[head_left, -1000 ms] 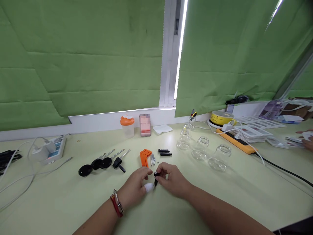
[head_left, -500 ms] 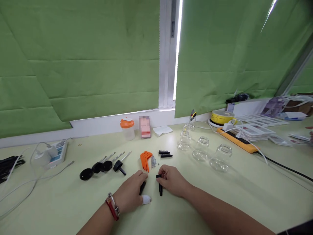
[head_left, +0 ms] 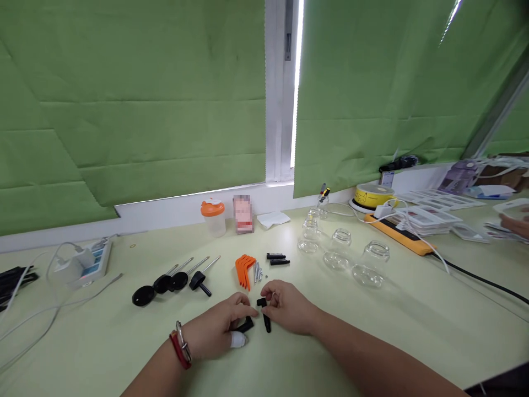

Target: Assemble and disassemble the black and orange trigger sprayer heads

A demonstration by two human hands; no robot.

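My left hand point(head_left: 221, 322), with a white wrap on its thumb, has its fingers on a black angled part point(head_left: 247, 325). To its right, my right hand point(head_left: 289, 309) pinches a second black part point(head_left: 265, 317) that has a short bent end and lies slanted close to the tabletop. Just beyond the hands are orange bent pieces point(head_left: 245, 270), metal screws point(head_left: 258, 272) and a tiny nut point(head_left: 266, 276). Two black pieces with springs point(head_left: 278, 259) lie side by side behind my right hand.
Black round lids with metal rods point(head_left: 179, 280) lie at the left, near a white power strip point(head_left: 101, 259). Glass jars point(head_left: 340, 249) stand right, before an orange power strip point(head_left: 399, 234). An orange-lidded cup point(head_left: 214, 218) is at the back. Another person's hand point(head_left: 514, 225) shows far right.
The black part under my left hand has turned and shows more. The part at my right hand has tilted slightly. The other person's hand has come further into view, with a clear item.
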